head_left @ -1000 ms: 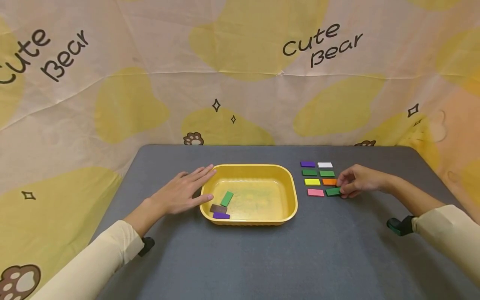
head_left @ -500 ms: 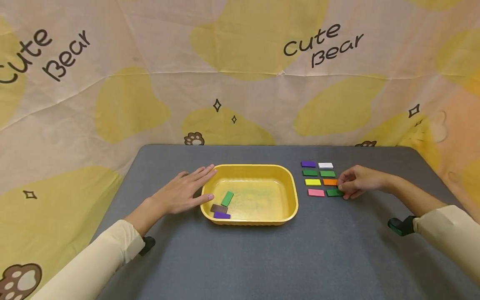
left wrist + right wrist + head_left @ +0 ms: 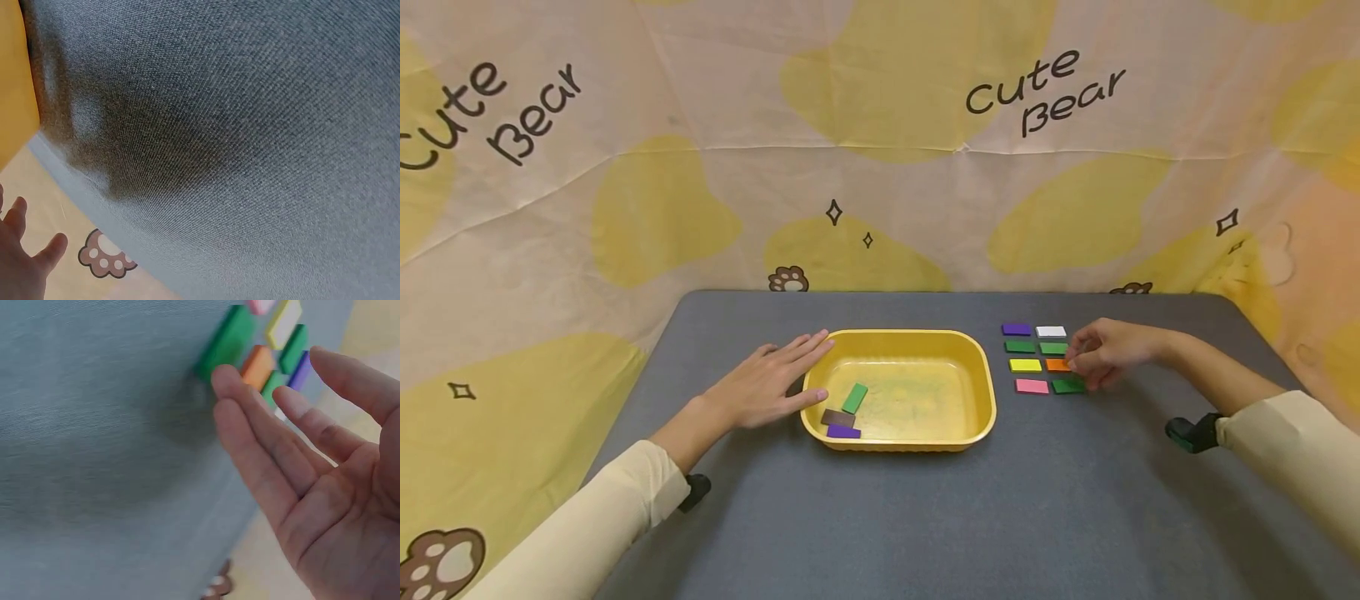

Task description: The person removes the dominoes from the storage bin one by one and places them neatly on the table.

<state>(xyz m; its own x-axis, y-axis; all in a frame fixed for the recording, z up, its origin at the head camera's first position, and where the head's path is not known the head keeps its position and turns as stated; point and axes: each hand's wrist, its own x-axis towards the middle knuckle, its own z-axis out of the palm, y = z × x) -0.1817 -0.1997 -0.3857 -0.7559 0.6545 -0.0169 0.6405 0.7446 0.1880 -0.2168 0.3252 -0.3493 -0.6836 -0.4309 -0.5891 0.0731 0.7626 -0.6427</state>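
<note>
My left hand [image 3: 763, 385] rests with spread, straight fingers on the left rim of a yellow plastic basin [image 3: 917, 400]. Inside the basin lie a green domino block [image 3: 854, 397], a brown one [image 3: 838, 418] and a purple one [image 3: 844, 432]. My right hand [image 3: 1108, 354] hovers at the right side of two columns of domino blocks and holds nothing. Its fingers extend loosely in the right wrist view, thumb apart, near an orange block [image 3: 257, 365] and the nearest green block [image 3: 228, 344]. In the head view the fingers partly cover both.
Flat on the grey table [image 3: 895, 525] are also pink [image 3: 1032, 387], yellow [image 3: 1025, 365], white [image 3: 1051, 332] and purple [image 3: 1017, 330] blocks, plus two more green ones. A printed cloth [image 3: 887, 183] hangs behind the table.
The right hand has let go of the nearest green block, which lies in line beside the pink one. That hand has risen and shifted slightly away from me. The left hand stays put.
</note>
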